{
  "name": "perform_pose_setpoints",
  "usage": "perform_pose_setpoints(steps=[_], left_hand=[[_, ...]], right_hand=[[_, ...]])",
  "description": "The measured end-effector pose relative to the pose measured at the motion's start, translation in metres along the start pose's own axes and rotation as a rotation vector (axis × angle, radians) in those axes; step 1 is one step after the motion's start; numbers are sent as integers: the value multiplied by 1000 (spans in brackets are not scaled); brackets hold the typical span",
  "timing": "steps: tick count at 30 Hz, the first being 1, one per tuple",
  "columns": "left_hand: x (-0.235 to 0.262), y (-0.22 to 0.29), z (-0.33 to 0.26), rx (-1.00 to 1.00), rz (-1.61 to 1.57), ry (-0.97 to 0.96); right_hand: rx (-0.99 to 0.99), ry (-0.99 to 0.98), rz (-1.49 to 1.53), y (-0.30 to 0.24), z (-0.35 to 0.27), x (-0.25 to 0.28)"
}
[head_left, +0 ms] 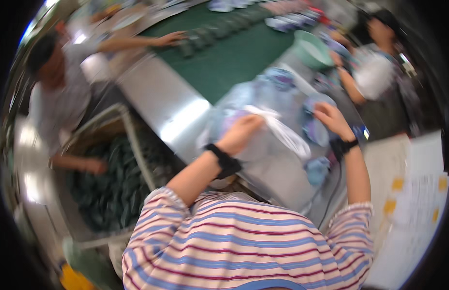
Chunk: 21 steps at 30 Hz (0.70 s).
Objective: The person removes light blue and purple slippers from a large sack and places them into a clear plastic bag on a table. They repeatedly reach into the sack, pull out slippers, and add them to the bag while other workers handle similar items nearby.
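Bright, whitish light bounces off the metal worktop (154,89), flaring into a white patch near its corner; I can't tell just where it comes from. Beside that, the dark green pieces (113,188) sit in dimness and run together. The white strips (289,135) nearly wash out. Motion smears everything past the striped shirt (253,237), which looks crispest, while the papers (413,208) at right are pale and illegible. Toward the rim, straight lines bow and the corners sink into black.
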<state>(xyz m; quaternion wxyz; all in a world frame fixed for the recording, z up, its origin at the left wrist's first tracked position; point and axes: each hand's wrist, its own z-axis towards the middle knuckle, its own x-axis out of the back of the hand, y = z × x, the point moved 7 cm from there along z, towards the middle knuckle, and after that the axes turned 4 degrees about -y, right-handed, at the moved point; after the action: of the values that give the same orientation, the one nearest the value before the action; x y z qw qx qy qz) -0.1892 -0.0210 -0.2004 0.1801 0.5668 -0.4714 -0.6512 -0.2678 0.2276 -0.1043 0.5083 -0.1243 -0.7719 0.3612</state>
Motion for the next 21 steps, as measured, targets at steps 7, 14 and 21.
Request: perform_pose_setpoints(steps=[7, 14, 21], left_hand=[[-61, 33, -16, 113, -125, -218], [-69, 20, -42, -22, 402, -215], [-10, 43, -45, -376, 1127, 274]], right_hand=[[385, -246, -263, -143, -87, -39], [200, -17, 297, -102, -54, -83], [137, 302, 497, -104, -87, -7]])
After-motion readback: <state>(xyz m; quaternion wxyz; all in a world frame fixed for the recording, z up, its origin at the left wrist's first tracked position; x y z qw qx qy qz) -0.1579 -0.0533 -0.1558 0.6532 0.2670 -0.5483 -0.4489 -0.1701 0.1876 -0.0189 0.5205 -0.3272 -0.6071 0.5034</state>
